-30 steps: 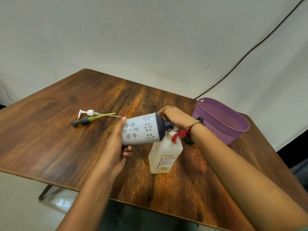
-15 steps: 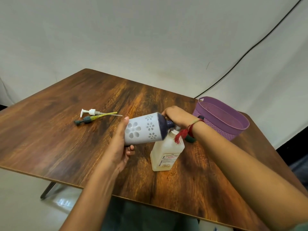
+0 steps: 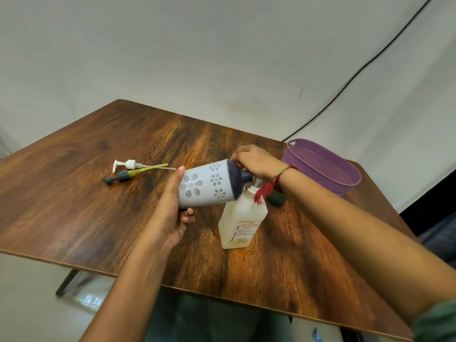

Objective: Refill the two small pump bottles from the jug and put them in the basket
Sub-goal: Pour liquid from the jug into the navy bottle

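Your left hand gripped the flower-patterned jug at its base, its dark neck tilted over the labelled bottle. Your right hand clasped that neck. The purple basket stood right of the bottle. The white pump head and the dark pump head lay left of it on the surface.

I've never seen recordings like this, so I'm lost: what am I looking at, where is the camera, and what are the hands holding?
No machine here: a person wears a camera on the head, looking down at their own hands. The left hand grips a white flowered jug, tipped sideways. The right hand curls round its dark neck, just above a small bottle standing on the wooden table. Two pump heads lie at the left; a purple basket sits at the right. Any pouring is hidden.
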